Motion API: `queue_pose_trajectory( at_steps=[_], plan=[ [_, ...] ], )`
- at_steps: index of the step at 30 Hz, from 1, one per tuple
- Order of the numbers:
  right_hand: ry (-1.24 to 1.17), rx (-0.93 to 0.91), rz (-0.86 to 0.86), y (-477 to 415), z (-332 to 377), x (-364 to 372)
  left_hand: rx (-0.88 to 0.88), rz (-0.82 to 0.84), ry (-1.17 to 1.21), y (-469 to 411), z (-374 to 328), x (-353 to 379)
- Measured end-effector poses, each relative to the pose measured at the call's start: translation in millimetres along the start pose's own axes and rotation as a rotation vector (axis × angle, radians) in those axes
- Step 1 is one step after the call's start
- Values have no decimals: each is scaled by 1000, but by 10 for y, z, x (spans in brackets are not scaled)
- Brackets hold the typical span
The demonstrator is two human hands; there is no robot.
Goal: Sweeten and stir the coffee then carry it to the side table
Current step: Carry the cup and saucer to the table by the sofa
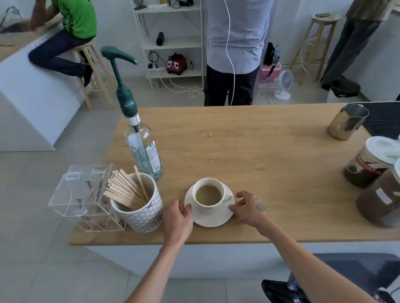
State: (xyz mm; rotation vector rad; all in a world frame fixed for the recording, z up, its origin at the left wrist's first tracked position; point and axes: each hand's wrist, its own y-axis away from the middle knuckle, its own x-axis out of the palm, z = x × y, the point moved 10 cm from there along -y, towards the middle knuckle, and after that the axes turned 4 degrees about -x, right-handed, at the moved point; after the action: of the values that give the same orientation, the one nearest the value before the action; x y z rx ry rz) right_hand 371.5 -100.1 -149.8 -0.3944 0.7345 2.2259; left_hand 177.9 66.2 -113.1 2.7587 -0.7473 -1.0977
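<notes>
Two bare forearms, no sleeves in view

Both arms are uncovered from wrist to the picture's lower edge, with no watch, ring or bracelet visible. The right hand [249, 207] carries a small round grey mark on its back, near the knuckles. The left hand [176, 219] is unmarked. Fingernails look short and plain.

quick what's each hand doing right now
Left hand: open, fingertips at the saucer's left rim, holding nothing.
Right hand: open, fingers curled at its right rim, holding nothing.
</notes>
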Motion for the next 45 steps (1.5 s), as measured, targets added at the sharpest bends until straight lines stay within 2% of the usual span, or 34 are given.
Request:
queue_pose_trajectory(
  at_steps=[7, 14, 23, 31, 40, 45],
  plan=[
    [177, -34, -76, -150, 32, 52, -27, 92, -122, -278, 0, 126],
    [134, 0, -106, -196, -79, 81, -41, 155, -211, -454, 2, 214],
    [83, 34, -91, -239, -177, 87, -148, 217, -47, -466, 89, 290],
    [17, 35, -90, -65, -149, -122, -151, 258, 89, -332, 27, 353],
    [-310, 68, -107, 532, -312, -664, -154, 352, 240, 144, -269, 643],
    [-392, 69, -140, 903, -560, -1080, -118, 420, 302, 632, -580, 879]
  ],
)
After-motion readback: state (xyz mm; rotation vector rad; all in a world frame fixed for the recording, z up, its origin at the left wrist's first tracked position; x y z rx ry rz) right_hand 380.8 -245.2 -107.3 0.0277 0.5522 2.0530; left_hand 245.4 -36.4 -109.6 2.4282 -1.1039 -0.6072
